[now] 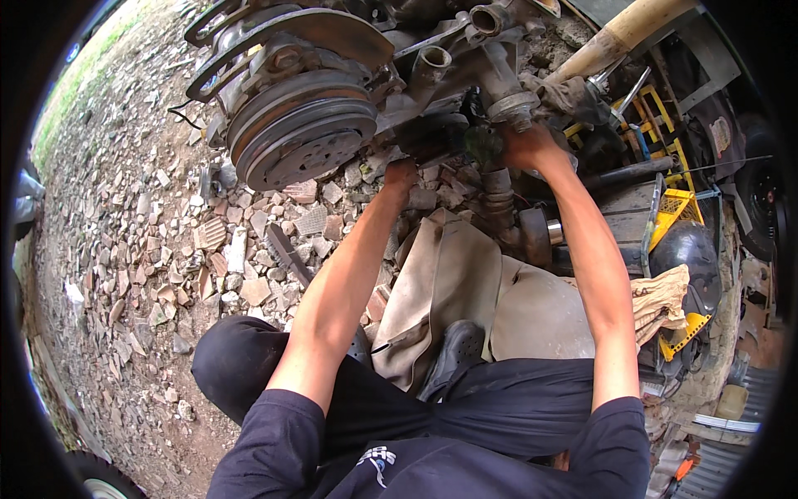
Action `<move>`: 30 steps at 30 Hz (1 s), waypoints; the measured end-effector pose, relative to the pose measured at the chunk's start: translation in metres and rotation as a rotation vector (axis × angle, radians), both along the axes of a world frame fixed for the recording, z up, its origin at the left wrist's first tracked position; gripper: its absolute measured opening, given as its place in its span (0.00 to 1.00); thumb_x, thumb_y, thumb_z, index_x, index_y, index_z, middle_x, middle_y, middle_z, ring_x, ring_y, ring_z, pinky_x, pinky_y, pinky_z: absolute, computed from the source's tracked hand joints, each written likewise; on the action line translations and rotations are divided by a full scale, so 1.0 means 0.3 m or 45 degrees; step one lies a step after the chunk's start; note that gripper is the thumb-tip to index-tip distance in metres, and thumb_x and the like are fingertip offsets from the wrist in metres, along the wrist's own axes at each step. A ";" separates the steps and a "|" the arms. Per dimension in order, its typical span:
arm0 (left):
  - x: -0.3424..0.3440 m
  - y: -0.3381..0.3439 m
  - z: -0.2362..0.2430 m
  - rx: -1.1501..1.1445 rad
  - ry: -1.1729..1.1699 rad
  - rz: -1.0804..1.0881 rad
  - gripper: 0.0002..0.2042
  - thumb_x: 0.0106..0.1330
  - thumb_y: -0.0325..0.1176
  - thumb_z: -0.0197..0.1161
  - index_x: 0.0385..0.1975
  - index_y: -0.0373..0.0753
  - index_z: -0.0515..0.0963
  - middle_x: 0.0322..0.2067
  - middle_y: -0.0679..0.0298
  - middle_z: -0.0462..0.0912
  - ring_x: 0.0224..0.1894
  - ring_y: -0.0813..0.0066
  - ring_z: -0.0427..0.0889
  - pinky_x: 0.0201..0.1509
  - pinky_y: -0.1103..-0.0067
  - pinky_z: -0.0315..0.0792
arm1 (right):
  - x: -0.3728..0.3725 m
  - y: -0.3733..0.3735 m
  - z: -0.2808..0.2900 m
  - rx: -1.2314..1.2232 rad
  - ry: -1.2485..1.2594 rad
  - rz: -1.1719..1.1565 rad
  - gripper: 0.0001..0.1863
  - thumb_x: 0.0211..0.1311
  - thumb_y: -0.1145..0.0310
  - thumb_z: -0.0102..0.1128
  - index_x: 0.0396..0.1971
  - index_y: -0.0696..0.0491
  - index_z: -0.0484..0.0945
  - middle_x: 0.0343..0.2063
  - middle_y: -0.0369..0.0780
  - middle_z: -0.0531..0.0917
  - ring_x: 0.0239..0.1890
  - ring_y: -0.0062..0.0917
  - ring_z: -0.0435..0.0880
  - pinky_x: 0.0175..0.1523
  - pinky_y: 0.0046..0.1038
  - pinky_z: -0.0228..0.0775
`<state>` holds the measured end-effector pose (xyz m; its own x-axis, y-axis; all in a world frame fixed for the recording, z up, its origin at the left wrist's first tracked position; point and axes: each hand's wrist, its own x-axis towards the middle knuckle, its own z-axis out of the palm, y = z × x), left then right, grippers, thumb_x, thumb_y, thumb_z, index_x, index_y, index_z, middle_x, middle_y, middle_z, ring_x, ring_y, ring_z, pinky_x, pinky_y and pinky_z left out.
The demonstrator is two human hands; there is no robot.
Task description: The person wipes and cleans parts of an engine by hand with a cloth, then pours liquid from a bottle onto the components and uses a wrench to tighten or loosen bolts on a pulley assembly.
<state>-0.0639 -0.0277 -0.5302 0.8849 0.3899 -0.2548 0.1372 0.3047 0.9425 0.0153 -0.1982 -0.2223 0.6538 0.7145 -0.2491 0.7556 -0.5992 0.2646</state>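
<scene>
A greasy metal assembly (499,71) sits at the upper middle, just ahead of the person, its castings dull grey-brown with patches of rust and grime. On its left is a thick round drum (307,133) with stepped, ringed edges and a flat face dotted with holes, under a curved, rusty plate (341,37). The left hand (401,172) reaches to the assembly's underside, its fingers mostly hidden; the right hand (528,148) is up against the part below a round metal fitting (514,108), its fingers also largely out of sight. For either hand, I cannot tell how far the fingers are spread or whether they grip anything. Broken stone and tile rubble (150,274), rough and angular, covers the ground. A creased tan sheet (449,266) lies beneath the arms, near a dark, narrow bar (287,254), a wrinkled cream cloth (661,299) and a smooth, pale pole (623,37).
</scene>
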 end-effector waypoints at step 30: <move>-0.011 -0.052 0.341 -0.443 0.140 -0.032 0.50 0.50 0.65 0.66 0.69 0.45 0.53 0.69 0.59 0.54 0.70 0.59 0.51 0.70 0.60 0.47 | -0.033 -0.410 -0.660 0.156 0.789 -0.045 0.31 0.47 0.48 0.71 0.49 0.51 0.78 0.46 0.46 0.81 0.48 0.35 0.80 0.51 0.35 0.71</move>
